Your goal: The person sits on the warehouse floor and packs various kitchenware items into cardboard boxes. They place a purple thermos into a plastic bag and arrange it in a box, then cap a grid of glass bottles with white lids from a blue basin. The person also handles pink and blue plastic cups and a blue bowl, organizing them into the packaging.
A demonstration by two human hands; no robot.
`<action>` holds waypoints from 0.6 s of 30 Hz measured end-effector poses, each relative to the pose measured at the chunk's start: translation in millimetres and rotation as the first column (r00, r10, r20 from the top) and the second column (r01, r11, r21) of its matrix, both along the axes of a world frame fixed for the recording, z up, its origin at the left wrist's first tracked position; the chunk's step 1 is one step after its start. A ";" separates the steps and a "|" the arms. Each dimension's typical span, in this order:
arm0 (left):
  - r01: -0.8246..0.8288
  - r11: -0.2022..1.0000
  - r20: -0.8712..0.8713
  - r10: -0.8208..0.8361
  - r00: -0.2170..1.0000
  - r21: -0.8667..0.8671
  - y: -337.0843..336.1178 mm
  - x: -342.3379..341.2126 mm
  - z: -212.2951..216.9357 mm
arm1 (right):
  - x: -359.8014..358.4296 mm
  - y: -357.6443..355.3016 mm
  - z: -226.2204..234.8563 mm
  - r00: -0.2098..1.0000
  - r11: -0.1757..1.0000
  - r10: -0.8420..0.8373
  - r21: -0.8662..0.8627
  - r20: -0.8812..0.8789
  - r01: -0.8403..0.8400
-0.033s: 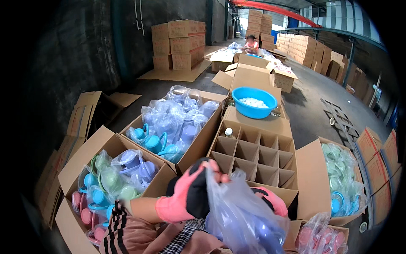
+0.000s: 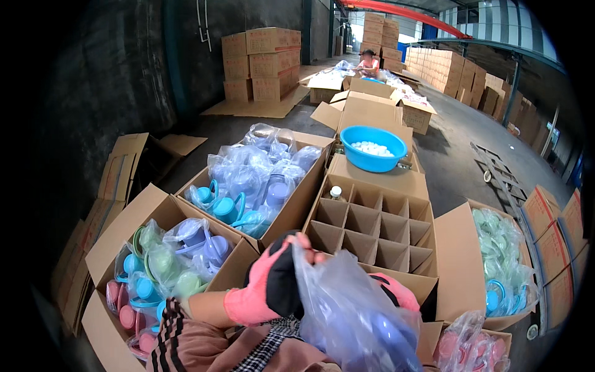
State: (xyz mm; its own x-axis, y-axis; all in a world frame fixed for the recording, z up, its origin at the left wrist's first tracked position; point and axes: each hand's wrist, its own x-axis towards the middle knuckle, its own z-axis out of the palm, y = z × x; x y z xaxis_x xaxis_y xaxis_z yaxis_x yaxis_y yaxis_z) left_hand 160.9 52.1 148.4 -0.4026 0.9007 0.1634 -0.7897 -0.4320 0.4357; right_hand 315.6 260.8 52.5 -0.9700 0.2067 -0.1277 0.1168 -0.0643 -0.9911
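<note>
Left hand [image 2: 273, 282], pink-black glove, pinching top of clear plastic bag [image 2: 347, 310] holding blue cup, low centre over lap. Right hand [image 2: 396, 291] mostly hidden behind bag; grip unclear. Risk: thin film slips or tears, cup drops beside divided box [image 2: 372, 226].

Wore pink-and-black gloves: left hand [image 2: 273, 286], right hand [image 2: 396, 292]. Gripped clear bag [image 2: 347, 304] over blue cup [image 2: 378, 335]. Striped black-and-brown sleeve [image 2: 180, 338]; blue bowl [image 2: 374, 147]; brown divided box [image 2: 372, 226].

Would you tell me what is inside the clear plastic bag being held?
Through the clear plastic bag, held by the left hand, a blue rounded plastic item shows; the film blurs its exact shape, and the bag's bottom is out of frame.
</note>
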 end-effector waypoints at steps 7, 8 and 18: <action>-0.314 0.947 -0.827 0.227 0.514 0.065 -28.3 -55.7 -63.8 | -41.5 -58.7 47.8 0.964 0.968 -0.219 -0.087 0.149 0.234; -0.229 0.969 -0.810 0.064 0.583 -0.088 -35.3 -58.7 -90.5 | -45.1 -60.9 27.6 0.972 0.971 -0.214 -0.088 0.096 0.223; -0.290 0.851 -0.898 -0.401 0.183 -0.438 -59.1 -71.2 -264.6 | -44.0 -57.1 -61.1 0.924 0.923 -0.377 -0.112 -0.062 0.369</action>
State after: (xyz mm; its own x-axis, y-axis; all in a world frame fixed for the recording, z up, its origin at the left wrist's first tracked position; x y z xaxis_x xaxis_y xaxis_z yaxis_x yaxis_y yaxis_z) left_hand 89.6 -7.0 -116.2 -0.1807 0.9832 -0.0270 0.3903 0.0969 0.9156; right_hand 271.7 203.7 -8.6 -0.8329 0.5460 -0.0901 -0.0139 -0.1835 -0.9829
